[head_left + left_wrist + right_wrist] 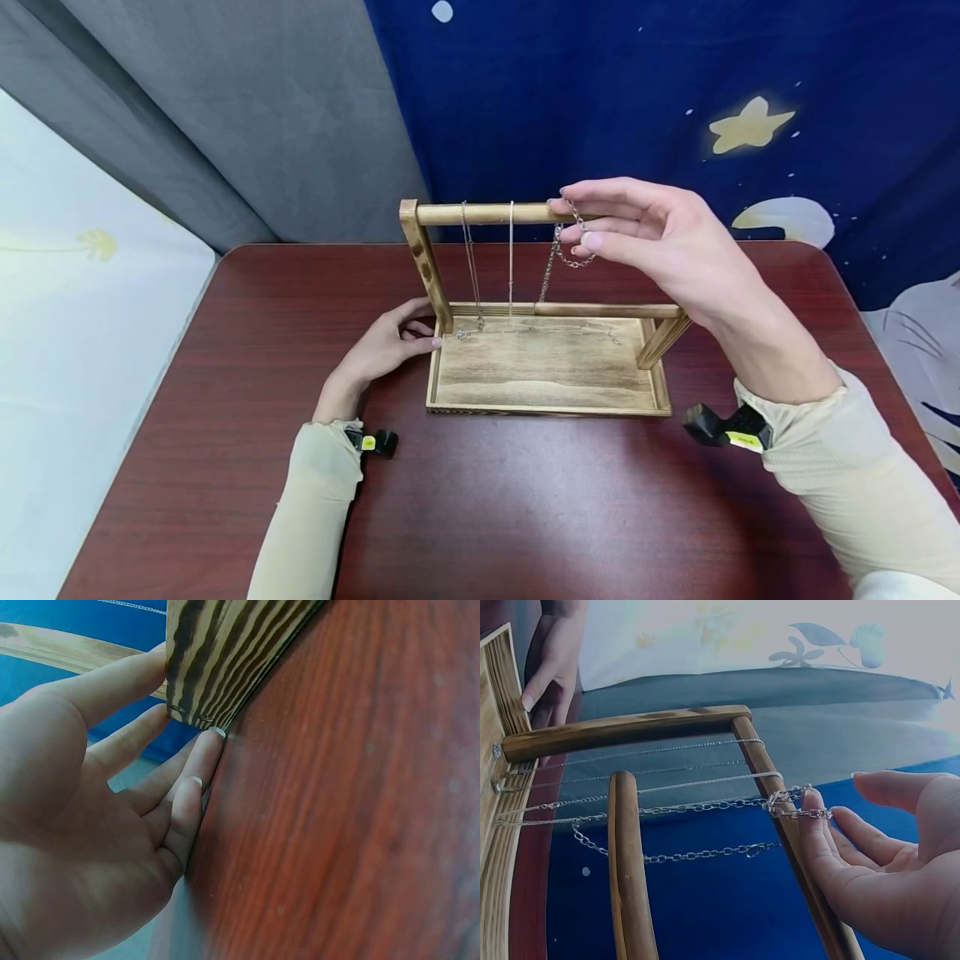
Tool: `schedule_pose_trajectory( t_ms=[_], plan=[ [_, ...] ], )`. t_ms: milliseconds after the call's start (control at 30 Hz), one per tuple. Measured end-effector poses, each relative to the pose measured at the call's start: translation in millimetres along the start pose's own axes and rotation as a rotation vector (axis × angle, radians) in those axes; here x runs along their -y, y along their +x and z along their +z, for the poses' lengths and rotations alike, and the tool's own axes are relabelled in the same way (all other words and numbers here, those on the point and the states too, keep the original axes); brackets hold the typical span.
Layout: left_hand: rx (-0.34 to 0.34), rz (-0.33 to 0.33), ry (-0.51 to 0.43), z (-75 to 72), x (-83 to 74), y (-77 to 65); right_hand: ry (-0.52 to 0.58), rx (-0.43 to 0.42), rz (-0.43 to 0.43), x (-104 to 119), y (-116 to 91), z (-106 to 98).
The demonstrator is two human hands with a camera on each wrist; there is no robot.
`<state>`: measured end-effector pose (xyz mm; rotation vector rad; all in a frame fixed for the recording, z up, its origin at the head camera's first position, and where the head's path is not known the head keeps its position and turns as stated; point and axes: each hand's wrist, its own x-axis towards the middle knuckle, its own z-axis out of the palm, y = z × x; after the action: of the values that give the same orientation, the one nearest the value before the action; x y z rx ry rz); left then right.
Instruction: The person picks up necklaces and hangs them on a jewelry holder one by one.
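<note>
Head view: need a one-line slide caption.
Right hand hooks a silver chain over the wooden stand's top bar while left hand steadies the stand's base.

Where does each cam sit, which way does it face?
Head: above, looking forward and down at the wooden stand on the table; both forearms show.
Left wrist: low at the table, facing the left hand, whose fingers touch the stand's base.
Right wrist: behind the right hand, facing the chain on the top bar.
Shared: stand in all three; left hand also in head and right wrist.
</note>
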<state>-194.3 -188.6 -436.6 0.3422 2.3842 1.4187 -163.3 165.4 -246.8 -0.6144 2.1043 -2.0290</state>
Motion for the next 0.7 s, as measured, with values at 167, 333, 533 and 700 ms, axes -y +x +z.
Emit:
schedule_pose_trajectory(
  t_ms=[167, 333, 533, 700],
  plan=[
    [-0.004, 0.01, 0.005, 0.6, 0.7, 0.6, 0.041, 0.017, 0.019, -2, 2, 4],
    [-0.007, 0.012, 0.011, 0.4, 0.5, 0.9, 0.076, 0.035, 0.032, -5, 5, 7],
    [-0.008, 0.005, 0.009, -0.1, 1.1, 0.8, 0.031, 0.042, 0.048, -8, 5, 9],
    [-0.004, 0.008, -0.006, 0.1, 1.1, 0.3, 0.043, 0.037, 0.052, -14, 2, 12]
  ],
)
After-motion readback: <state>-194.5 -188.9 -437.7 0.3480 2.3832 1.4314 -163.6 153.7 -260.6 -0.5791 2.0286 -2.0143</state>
